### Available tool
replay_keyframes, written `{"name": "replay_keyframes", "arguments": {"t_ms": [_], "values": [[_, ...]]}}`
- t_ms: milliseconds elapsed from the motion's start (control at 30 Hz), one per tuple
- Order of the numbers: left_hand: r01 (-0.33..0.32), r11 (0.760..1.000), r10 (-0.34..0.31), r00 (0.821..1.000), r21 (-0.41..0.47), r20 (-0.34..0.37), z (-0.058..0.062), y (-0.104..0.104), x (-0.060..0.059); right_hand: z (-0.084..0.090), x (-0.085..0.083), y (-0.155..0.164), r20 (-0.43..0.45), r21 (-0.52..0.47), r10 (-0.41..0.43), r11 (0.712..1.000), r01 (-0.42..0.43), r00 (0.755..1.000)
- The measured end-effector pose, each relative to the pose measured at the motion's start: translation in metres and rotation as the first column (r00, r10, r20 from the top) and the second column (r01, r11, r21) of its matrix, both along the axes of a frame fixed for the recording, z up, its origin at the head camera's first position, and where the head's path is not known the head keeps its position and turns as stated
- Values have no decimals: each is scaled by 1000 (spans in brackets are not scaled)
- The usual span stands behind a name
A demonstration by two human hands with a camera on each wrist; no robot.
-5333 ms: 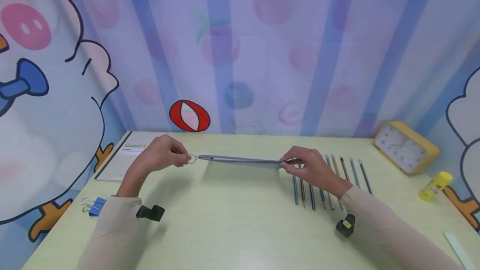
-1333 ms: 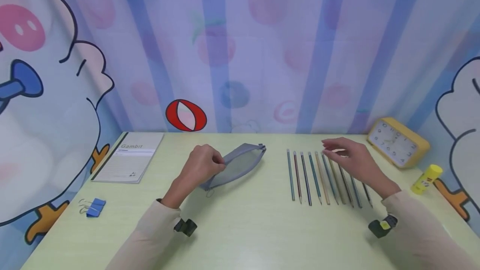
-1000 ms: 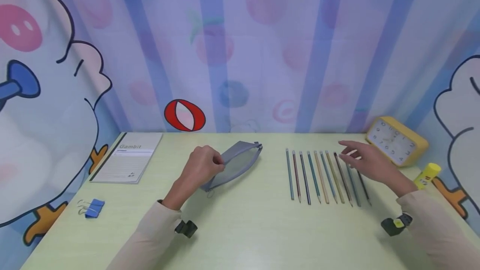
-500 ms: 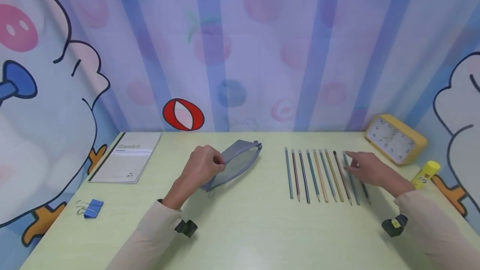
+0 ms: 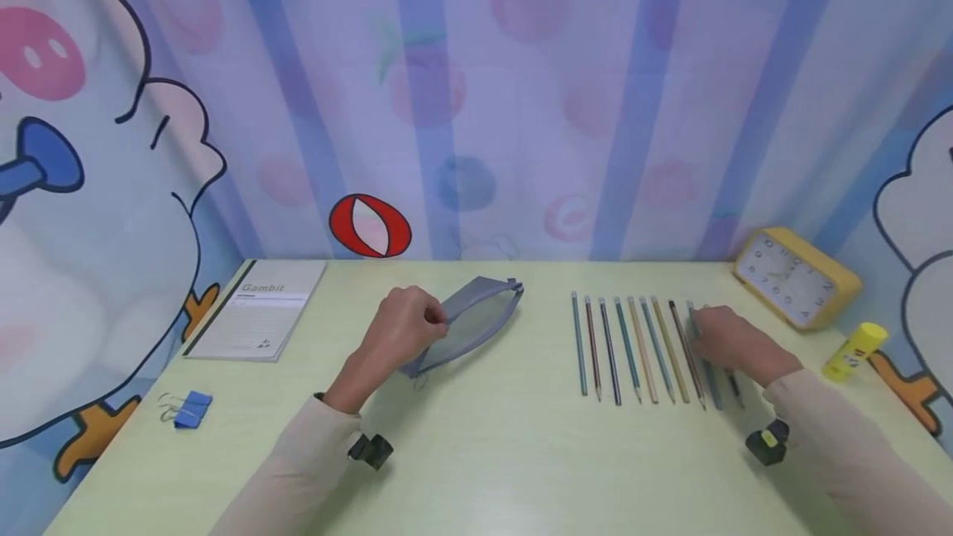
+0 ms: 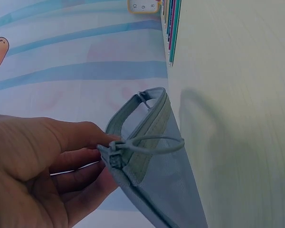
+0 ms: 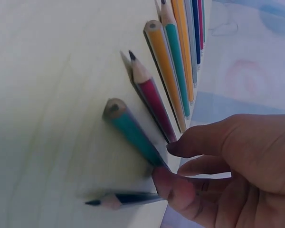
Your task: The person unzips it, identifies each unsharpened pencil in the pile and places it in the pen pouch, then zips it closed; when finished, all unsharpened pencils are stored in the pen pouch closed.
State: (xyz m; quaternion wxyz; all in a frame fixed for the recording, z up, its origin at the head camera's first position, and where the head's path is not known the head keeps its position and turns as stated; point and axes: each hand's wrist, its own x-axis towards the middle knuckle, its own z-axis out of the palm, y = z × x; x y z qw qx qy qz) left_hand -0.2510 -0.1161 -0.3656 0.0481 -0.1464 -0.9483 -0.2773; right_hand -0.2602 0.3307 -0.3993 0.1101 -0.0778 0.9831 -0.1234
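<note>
A grey-blue zip pouch (image 5: pixel 463 329) stands on the table, its zipped mouth parted. My left hand (image 5: pixel 398 342) pinches one end of it; in the left wrist view, the thumb and fingers hold the rim beside the zipper's pull ring (image 6: pixel 156 145). To the right lies a row of several pencils (image 5: pixel 637 350). My right hand (image 5: pixel 737 342) is over the row's right end, with a fingertip at the teal pencil (image 7: pixel 137 135) and the thumb spread apart from that finger. The dark pencil (image 7: pixel 130 198) is partly hidden behind the fingers, as is the teal pencil's far end.
A notebook (image 5: pixel 256 313) lies at the back left, with a blue binder clip (image 5: pixel 193 409) in front of it. At the back right stands a yellow clock (image 5: pixel 797 278). A yellow glue stick (image 5: pixel 854 351) is near it. A printed curtain (image 5: pixel 514 106) hangs behind the table.
Earlier, both hands stretched the pouch flat between them; the right hand then let go and moved right, down to the pencils. The pouch mouth has opened, and the left hand keeps its end.
</note>
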Motion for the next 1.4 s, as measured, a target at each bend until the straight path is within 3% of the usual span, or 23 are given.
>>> {"name": "replay_keyframes", "arguments": {"t_ms": [200,600,800,933,1100,1167,1233,1400], "values": [[1,1000,-1,1000,-2,-3,1,1,-1,-1,-2,-3,-27,49,-22,999,23,999],[-3,1000,3,1000,-4,-13,0,1,0,-7,0,-5,-39,22,-67,997,68,997],[-14,1000,14,1000,1,-16,0,1,0,-2,-2,-5,-72,21,-86,996,88,994],[-16,1000,16,1000,1,-20,1,0,0,5,0,-7,-81,-78,-107,992,100,991],[-15,1000,15,1000,5,-23,1,-1,-1,21,7,-19,-62,-245,-17,969,1,998],[-18,1000,18,1000,8,-25,2,-1,-1,29,10,-28,-25,-353,15,935,-22,1000],[-22,1000,22,1000,10,-21,3,0,-1,37,13,-39,33,-478,38,878,-18,999],[-19,1000,19,1000,13,-14,3,0,0,48,20,-72,209,-737,150,674,55,966]]}}
